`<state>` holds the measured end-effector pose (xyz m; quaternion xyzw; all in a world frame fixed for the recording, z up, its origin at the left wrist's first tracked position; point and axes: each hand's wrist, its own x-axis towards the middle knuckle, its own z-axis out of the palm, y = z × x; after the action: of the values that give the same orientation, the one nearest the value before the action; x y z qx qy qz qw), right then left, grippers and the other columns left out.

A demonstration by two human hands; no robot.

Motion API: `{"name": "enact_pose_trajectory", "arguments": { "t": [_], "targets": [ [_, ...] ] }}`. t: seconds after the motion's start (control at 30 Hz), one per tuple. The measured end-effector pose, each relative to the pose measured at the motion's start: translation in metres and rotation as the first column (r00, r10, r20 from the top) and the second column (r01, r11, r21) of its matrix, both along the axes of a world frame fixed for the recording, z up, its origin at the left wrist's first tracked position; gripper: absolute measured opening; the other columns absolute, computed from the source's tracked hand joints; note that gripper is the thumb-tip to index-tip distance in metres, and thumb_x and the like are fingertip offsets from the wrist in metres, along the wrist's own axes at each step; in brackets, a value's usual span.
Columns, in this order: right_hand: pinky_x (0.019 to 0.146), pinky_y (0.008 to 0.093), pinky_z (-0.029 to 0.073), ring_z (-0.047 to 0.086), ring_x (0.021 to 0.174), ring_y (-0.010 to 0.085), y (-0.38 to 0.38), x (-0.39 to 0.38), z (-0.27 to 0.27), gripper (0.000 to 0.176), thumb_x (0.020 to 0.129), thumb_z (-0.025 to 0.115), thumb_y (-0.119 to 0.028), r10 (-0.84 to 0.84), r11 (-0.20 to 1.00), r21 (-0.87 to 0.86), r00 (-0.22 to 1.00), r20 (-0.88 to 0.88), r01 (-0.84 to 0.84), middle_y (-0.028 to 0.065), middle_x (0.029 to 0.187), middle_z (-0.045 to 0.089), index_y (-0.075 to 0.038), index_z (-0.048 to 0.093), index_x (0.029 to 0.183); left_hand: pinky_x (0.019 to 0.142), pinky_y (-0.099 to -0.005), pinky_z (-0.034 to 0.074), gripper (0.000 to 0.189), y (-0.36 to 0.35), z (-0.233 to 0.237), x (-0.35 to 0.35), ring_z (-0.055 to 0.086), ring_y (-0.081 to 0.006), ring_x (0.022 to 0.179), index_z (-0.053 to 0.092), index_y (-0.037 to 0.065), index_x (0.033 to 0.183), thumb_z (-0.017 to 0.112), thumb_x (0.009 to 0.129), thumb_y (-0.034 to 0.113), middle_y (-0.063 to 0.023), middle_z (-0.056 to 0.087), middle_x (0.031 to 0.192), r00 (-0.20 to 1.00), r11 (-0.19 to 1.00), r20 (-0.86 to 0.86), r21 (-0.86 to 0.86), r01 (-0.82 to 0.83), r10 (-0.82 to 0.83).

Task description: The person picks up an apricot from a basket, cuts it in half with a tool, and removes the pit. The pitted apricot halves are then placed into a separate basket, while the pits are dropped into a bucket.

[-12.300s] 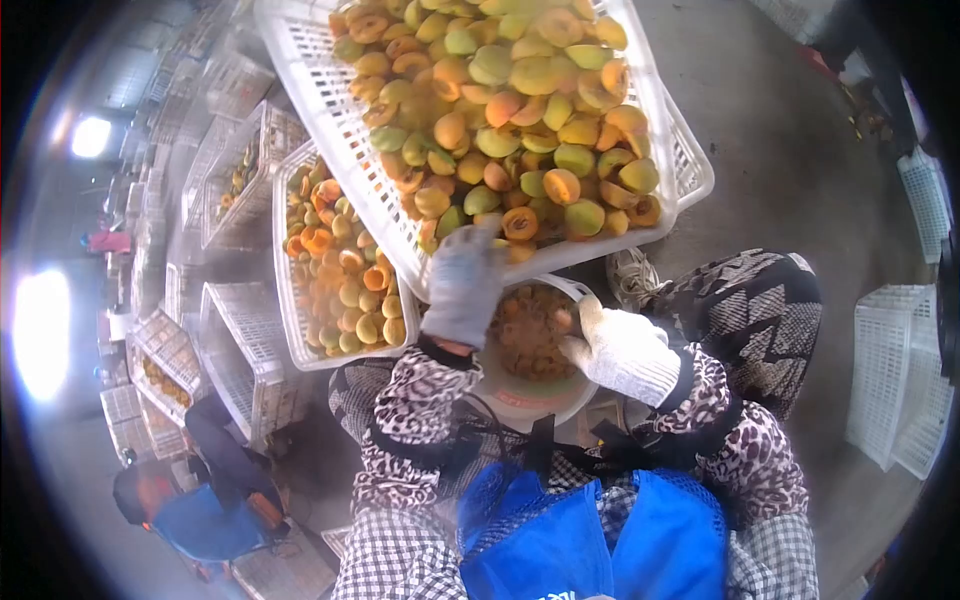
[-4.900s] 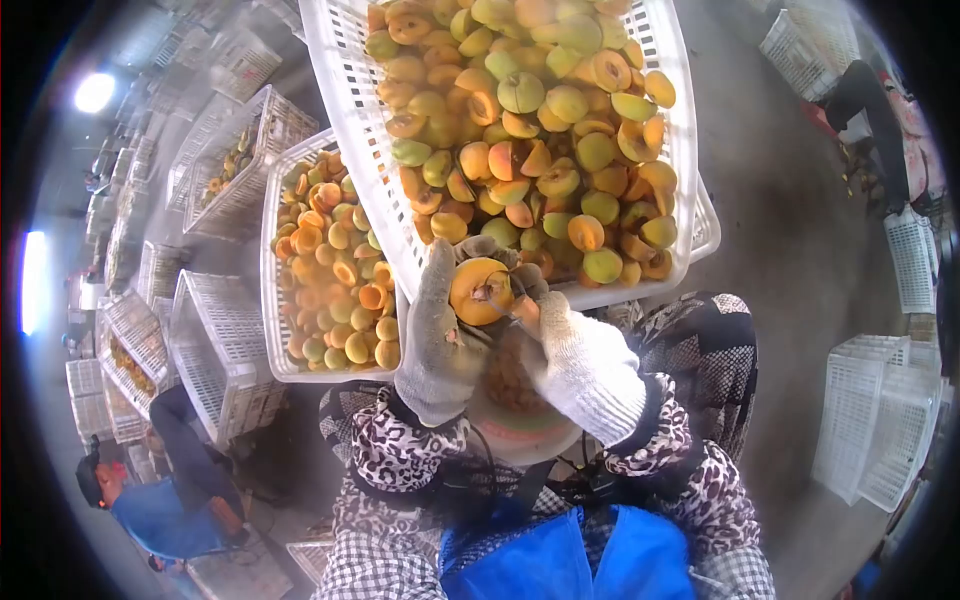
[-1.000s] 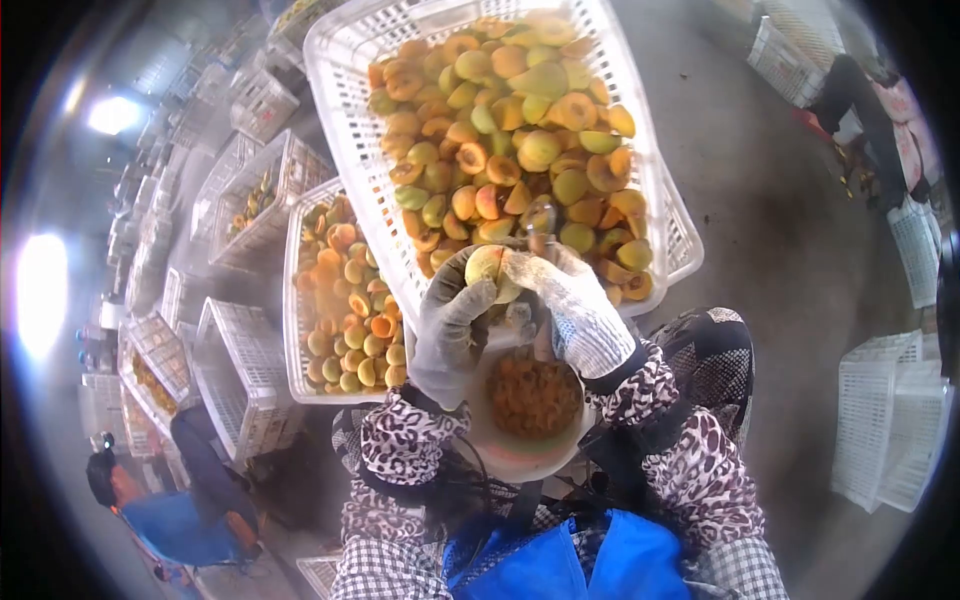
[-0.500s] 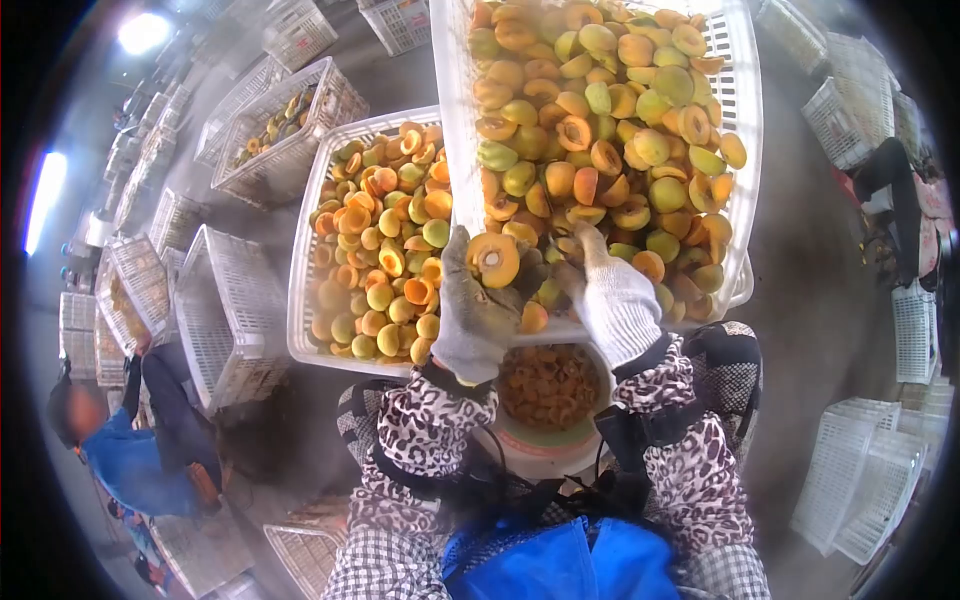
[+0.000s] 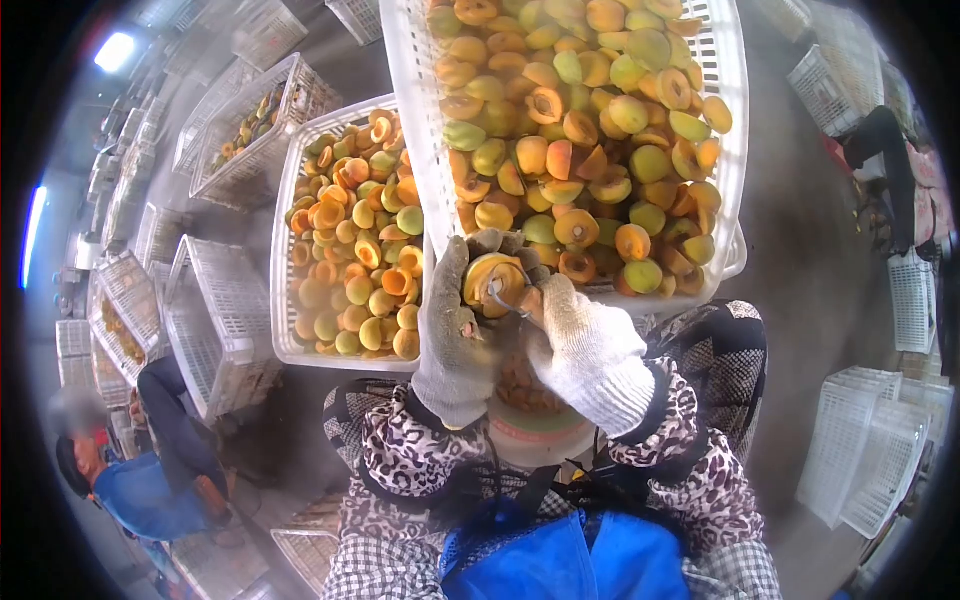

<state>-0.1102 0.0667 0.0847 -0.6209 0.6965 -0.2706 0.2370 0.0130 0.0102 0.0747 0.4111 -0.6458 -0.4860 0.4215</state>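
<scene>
My gloved left hand [image 5: 455, 335] is wrapped round an apricot half [image 5: 490, 284] with its cut face up. My gloved right hand [image 5: 588, 345] grips a small tool [image 5: 531, 303], whose thin curved metal end touches the fruit near its pit. Both hands are together at the front edge of a large white crate [image 5: 727, 140] full of apricot halves. Left of it sits a second white crate [image 5: 283, 240] holding hollowed halves. Below my hands, a round tub [image 5: 540, 440] with brown pieces is partly hidden.
White crates stand at the left [image 5: 215, 330] and are stacked at the right [image 5: 862, 450]. A person in blue [image 5: 150, 495] sits at the lower left. Another person [image 5: 890, 190] is at the far right.
My right hand has moved left to the apricot half, bringing the tool onto it. My left hand still holds the fruit. The view has shifted slightly, so the crates appear farther left.
</scene>
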Motion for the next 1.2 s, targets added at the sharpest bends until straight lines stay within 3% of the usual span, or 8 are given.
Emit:
{"name": "enact_pose_trajectory", "arguments": {
  "t": [0.2, 0.37, 0.7, 0.8, 0.87, 1.03, 1.17, 1.2],
  "targets": [
    [0.061, 0.0436, 0.051, 0.064, 0.068, 0.0344, 0.006, -0.001, -0.001, 0.020, 0.087, 0.060, -0.021, 0.023, 0.989, 0.147, 1.000, 0.008, -0.024, 0.0164, 0.075, 0.062, -0.006, 0.050, 0.096, 0.091, -0.0343, 0.052, 0.030, 0.002, -0.006, -0.006, 0.062, -0.0224, 0.100, 0.045, -0.004, 0.117, 0.054, 0.089, -0.006, -0.0150, 0.059, 0.109, 0.997, 0.995, -0.064, -0.098, 0.033, -0.039],
    [0.064, 0.0398, 0.049, 0.062, 0.074, 0.0318, 0.007, -0.008, 0.012, 0.015, 0.087, 0.058, -0.016, 0.011, 0.967, 0.232, 0.923, 0.385, -0.108, 0.0170, 0.082, 0.061, -0.004, 0.052, 0.093, 0.083, -0.0391, 0.054, 0.037, -0.004, -0.008, -0.013, 0.063, -0.0252, 0.093, 0.051, 0.000, 0.112, 0.040, 0.101, 0.034, -0.0112, 0.059, 0.099, 0.708, 0.781, -0.675, 0.550, 0.296, 0.207],
    [0.065, 0.0275, 0.051, 0.064, 0.080, 0.0174, 0.021, -0.014, -0.040, 0.025, 0.096, 0.053, -0.023, 0.151, 0.988, -0.032, 0.944, 0.292, -0.148, 0.0077, 0.088, 0.065, -0.003, 0.058, 0.111, 0.079, -0.0410, 0.055, 0.040, 0.002, 0.004, -0.021, 0.064, -0.0300, 0.085, 0.054, 0.000, 0.103, 0.045, 0.098, 0.039, -0.0140, 0.061, 0.087, 0.867, 0.684, -0.410, 0.720, 0.116, 0.284],
    [0.067, 0.0218, 0.051, 0.063, 0.085, 0.0106, 0.016, -0.020, -0.016, 0.028, 0.101, 0.046, -0.023, 0.153, 0.875, 0.364, 0.895, 0.418, -0.319, 0.0015, 0.094, 0.064, -0.005, 0.057, 0.121, 0.076, -0.0388, 0.055, 0.038, 0.006, 0.006, -0.022, 0.064, -0.0283, 0.079, 0.056, 0.000, 0.098, 0.048, 0.097, 0.037, -0.0137, 0.061, 0.086, 0.910, 0.691, -0.342, 0.717, 0.092, 0.234],
    [0.058, 0.0372, 0.051, 0.063, 0.067, 0.0329, 0.033, -0.010, -0.071, 0.033, 0.085, 0.059, -0.024, 0.332, 0.910, -0.143, 0.889, -0.315, -0.390, 0.0202, 0.082, 0.061, 0.003, 0.055, 0.104, 0.073, -0.0367, 0.054, 0.035, 0.006, 0.002, -0.023, 0.063, -0.0258, 0.076, 0.057, 0.000, 0.093, 0.049, 0.096, 0.034, -0.0126, 0.060, 0.083, 0.981, 0.869, -0.194, 0.489, 0.072, 0.027],
    [0.055, 0.0373, 0.050, 0.063, 0.062, 0.0305, 0.016, -0.035, 0.006, 0.026, 0.086, 0.056, -0.020, -0.110, 0.837, 0.409, 0.620, 0.777, -0.364, 0.0164, 0.071, 0.060, 0.002, 0.055, 0.099, 0.063, -0.0298, 0.050, 0.023, 0.006, 0.002, -0.033, 0.060, -0.0195, 0.066, 0.060, -0.001, 0.082, 0.056, 0.090, 0.020, -0.0104, 0.060, 0.070, 0.931, 0.746, -0.301, 0.664, 0.048, 0.208],
    [0.053, 0.0352, 0.049, 0.062, 0.059, 0.0235, 0.035, -0.011, -0.063, 0.025, 0.083, 0.055, -0.021, 0.107, 0.982, -0.162, 0.991, 0.082, -0.093, 0.0119, 0.069, 0.059, 0.001, 0.054, 0.095, 0.060, -0.0314, 0.051, 0.021, 0.004, -0.007, -0.037, 0.060, -0.0209, 0.063, 0.060, -0.002, 0.083, 0.058, 0.089, 0.018, -0.0114, 0.060, 0.069, 0.945, 0.797, -0.305, 0.597, 0.090, 0.121],
    [0.051, 0.0332, 0.048, 0.059, 0.058, 0.0200, 0.030, -0.019, -0.046, 0.023, 0.083, 0.056, -0.020, 0.092, 0.988, 0.080, 0.923, 0.374, -0.131, 0.0087, 0.068, 0.058, 0.001, 0.053, 0.093, 0.060, -0.0314, 0.051, 0.021, 0.003, -0.008, -0.038, 0.060, -0.0209, 0.063, 0.060, -0.002, 0.083, 0.058, 0.089, 0.018, -0.0114, 0.060, 0.069, 0.946, 0.798, -0.303, 0.596, 0.090, 0.119]
  ]
}}
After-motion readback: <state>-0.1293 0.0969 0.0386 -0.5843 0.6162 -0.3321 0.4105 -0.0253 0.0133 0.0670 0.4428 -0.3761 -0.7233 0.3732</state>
